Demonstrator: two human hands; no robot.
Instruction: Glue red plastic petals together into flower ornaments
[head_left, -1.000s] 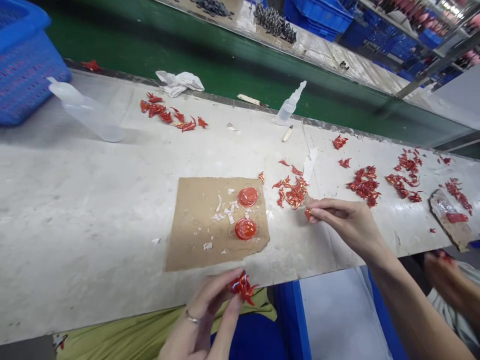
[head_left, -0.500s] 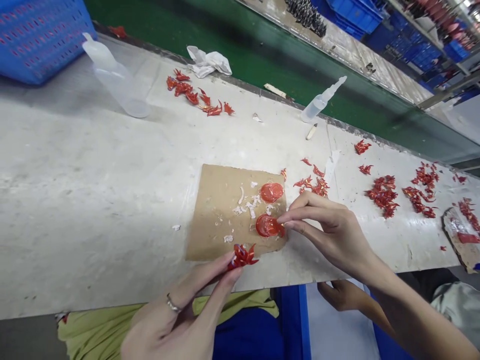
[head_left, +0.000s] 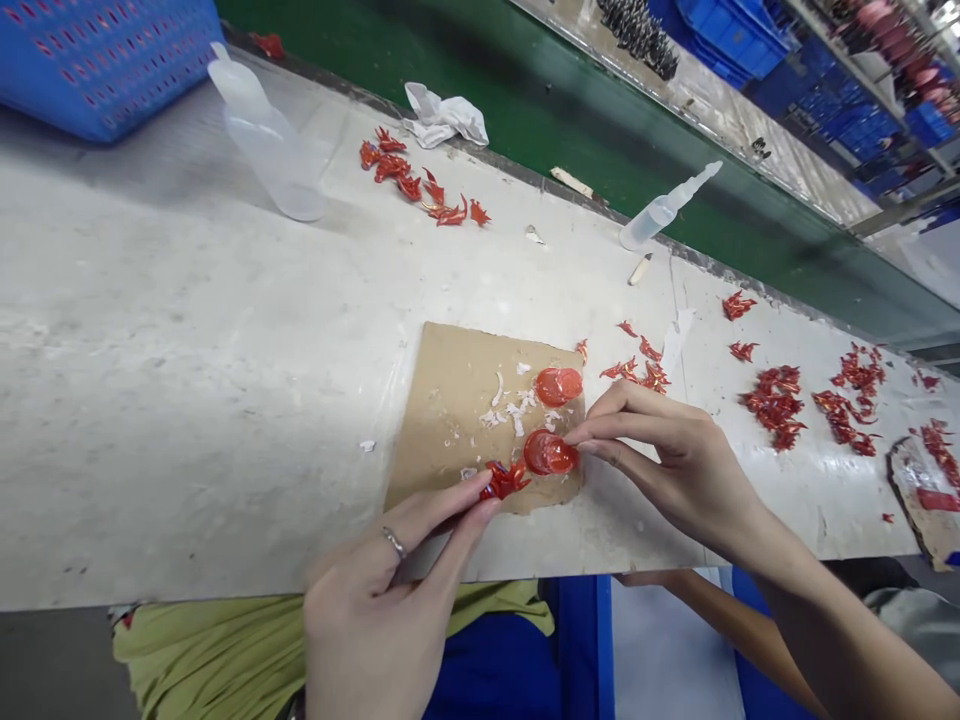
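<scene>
Head view: left hand (head_left: 375,590) pinches spiky red cluster (head_left: 504,480); right hand (head_left: 675,470) narrowly pinches rim of thin, brittle-looking red disc (head_left: 547,452), at cardboard sheet's (head_left: 450,400) 4 o'clock.

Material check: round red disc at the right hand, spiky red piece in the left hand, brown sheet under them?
The round red disc looks like glossy translucent plastic or resin: wet shine, light passing through. The spiky red piece has the same shine; glass is possible. The ragged brown sheet looks like matte cardboard, with torn edges.

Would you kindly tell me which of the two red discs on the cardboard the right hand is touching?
The lower disc, touched at its edge by the right hand; the upper disc lies untouched.
</scene>
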